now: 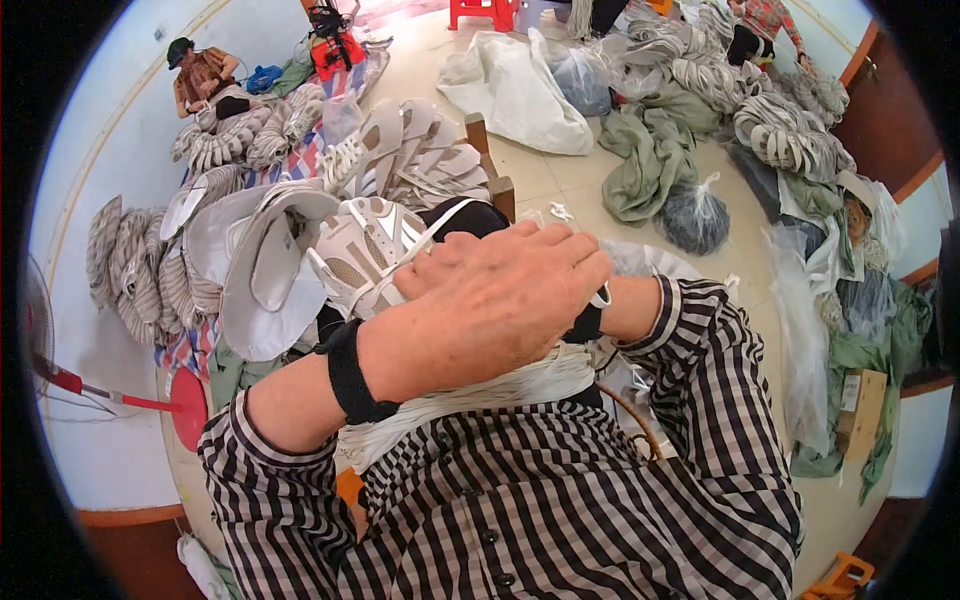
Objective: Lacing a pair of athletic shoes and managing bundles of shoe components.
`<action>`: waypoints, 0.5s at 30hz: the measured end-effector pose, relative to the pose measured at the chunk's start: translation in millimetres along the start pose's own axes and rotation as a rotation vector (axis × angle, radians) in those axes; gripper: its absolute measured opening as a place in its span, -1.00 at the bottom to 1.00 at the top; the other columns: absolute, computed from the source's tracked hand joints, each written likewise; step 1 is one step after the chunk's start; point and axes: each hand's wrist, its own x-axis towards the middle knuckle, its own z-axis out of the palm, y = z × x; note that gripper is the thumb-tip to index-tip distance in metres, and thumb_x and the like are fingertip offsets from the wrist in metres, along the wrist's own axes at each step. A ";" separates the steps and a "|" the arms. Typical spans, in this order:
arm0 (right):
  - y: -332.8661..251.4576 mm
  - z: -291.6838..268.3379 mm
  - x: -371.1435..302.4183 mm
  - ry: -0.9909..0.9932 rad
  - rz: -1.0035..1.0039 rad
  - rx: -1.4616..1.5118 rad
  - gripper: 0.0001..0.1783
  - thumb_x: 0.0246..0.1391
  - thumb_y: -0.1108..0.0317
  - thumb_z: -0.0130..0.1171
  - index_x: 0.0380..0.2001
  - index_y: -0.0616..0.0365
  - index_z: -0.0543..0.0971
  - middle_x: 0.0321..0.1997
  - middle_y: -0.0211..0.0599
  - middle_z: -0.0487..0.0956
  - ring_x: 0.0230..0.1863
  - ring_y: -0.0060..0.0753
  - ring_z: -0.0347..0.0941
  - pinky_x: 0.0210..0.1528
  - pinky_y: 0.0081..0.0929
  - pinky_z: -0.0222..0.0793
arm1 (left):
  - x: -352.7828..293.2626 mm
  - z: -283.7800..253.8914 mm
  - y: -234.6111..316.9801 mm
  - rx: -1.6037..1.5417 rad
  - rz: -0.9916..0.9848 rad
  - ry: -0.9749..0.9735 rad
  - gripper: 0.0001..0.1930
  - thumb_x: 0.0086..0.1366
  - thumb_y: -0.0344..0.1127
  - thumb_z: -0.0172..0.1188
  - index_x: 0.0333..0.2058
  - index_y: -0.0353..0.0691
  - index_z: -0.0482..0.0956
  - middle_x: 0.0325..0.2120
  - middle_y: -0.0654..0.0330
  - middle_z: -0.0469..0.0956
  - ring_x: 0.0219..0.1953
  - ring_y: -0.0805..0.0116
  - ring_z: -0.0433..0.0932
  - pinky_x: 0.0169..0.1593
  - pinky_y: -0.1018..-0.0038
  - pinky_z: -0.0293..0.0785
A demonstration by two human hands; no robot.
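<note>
My left hand (500,300), with a black band at the wrist, crosses in front of my right hand. Its fingers are bent and pressed together, and I cannot make out what they hold. Behind it my right hand (432,266) is mostly hidden; only a few fingertips and the wrist show. Left of the hands lies a white and beige shoe upper (365,250) with mesh panels. A white lace (452,213) runs from it toward my hands. Under my forearms a thick bundle of white laces (475,392) lies across my lap.
Stacked shoe uppers (420,150) stand beyond my hands by a wooden frame (490,165); more piles (130,265) fill the left. A red-based fan (188,408) stands at left. Sacks (515,90) and bags (697,215) lie on the tiled floor. Two other people sit farther back.
</note>
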 end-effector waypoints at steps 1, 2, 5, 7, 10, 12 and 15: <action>-1.7 -2.1 0.8 0.003 0.005 -0.041 -0.51 -0.07 0.34 0.08 0.01 0.23 0.42 0.01 0.01 0.40 0.14 -0.07 0.25 0.14 -0.13 0.16 | 1.4 -2.5 2.0 -0.029 0.020 0.023 -0.83 0.00 -0.40 0.11 -0.38 -0.26 0.39 -0.47 0.10 0.38 -0.34 0.10 0.45 -0.28 0.26 0.40; -3.5 -4.0 1.6 0.005 0.009 -0.083 -0.51 -0.07 0.34 0.08 0.00 0.22 0.42 0.01 0.00 0.40 0.13 -0.07 0.26 0.13 -0.13 0.17 | 0.7 -1.2 1.7 -0.030 0.019 0.023 -0.83 0.00 -0.40 0.11 -0.38 -0.26 0.39 -0.47 0.10 0.38 -0.34 0.10 0.45 -0.28 0.26 0.40; -8.4 -8.7 5.3 0.005 0.021 -0.202 -0.52 -0.06 0.34 0.07 -0.01 0.22 0.42 0.00 0.00 0.41 0.12 -0.07 0.28 0.12 -0.14 0.19 | -7.3 10.2 -4.8 0.028 -0.041 -0.037 -0.82 0.01 -0.39 0.11 -0.38 -0.25 0.38 -0.47 0.10 0.38 -0.35 0.09 0.45 -0.30 0.25 0.39; -11.3 -9.0 11.7 0.002 0.011 -0.262 -0.53 -0.06 0.35 0.07 -0.01 0.22 0.42 0.00 0.00 0.42 0.11 -0.07 0.29 0.12 -0.14 0.20 | -14.8 11.7 -7.1 0.076 -0.104 -0.077 -0.82 0.01 -0.38 0.12 -0.38 -0.25 0.37 -0.48 0.10 0.38 -0.36 0.08 0.46 -0.31 0.25 0.39; -14.7 2.0 31.5 0.005 -0.040 -0.305 -0.54 -0.06 0.35 0.06 -0.02 0.21 0.43 -0.01 0.00 0.43 0.10 -0.06 0.31 0.10 -0.14 0.22 | -12.2 -3.3 -6.9 0.022 -0.056 0.070 -0.84 0.03 -0.39 0.11 -0.40 -0.25 0.35 -0.48 0.08 0.40 -0.41 0.05 0.46 -0.37 0.21 0.36; -16.0 20.3 45.5 0.010 -0.067 -0.309 -0.55 -0.06 0.35 0.06 -0.03 0.21 0.43 -0.02 0.00 0.44 0.09 -0.06 0.32 0.10 -0.15 0.24 | -5.8 -24.0 -14.9 -0.004 -0.101 0.231 -0.86 0.05 -0.41 0.09 -0.44 -0.27 0.33 -0.52 0.01 0.42 -0.46 -0.03 0.46 -0.43 0.18 0.33; -40.7 42.1 74.6 -0.211 -0.020 -0.350 -0.67 -0.06 0.40 0.02 -0.16 0.18 0.43 -0.20 -0.06 0.49 -0.16 -0.07 0.43 -0.14 -0.20 0.35 | -15.9 -71.2 -26.2 0.169 -0.153 0.537 -0.88 -0.07 -0.45 0.07 -0.56 -0.36 0.34 -0.71 -0.04 0.39 -0.59 -0.06 0.45 -0.46 0.19 0.37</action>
